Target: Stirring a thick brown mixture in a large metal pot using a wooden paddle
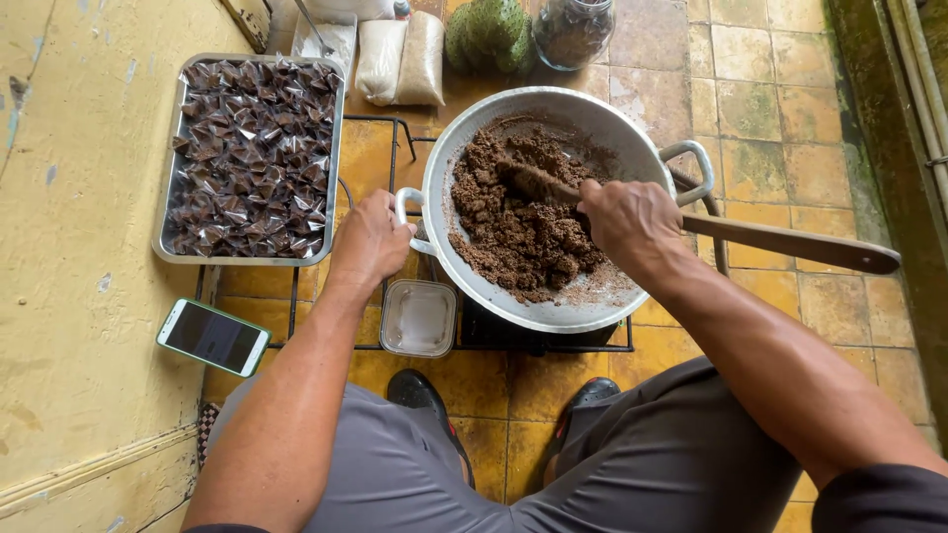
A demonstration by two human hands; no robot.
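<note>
A large metal wok sits on a black wire stove stand, filled with a brown crumbly mixture. My right hand grips a long wooden spatula whose blade is sunk in the mixture. My left hand is closed around the wok's left handle. The wok's right handle is free.
A metal tray of several dark plastic-wrapped sweets lies to the left. A phone rests on the yellow ledge. A small lidded plastic box sits below the wok. Bags, green fruit and a glass jar stand beyond. My shoes are on the tiled floor.
</note>
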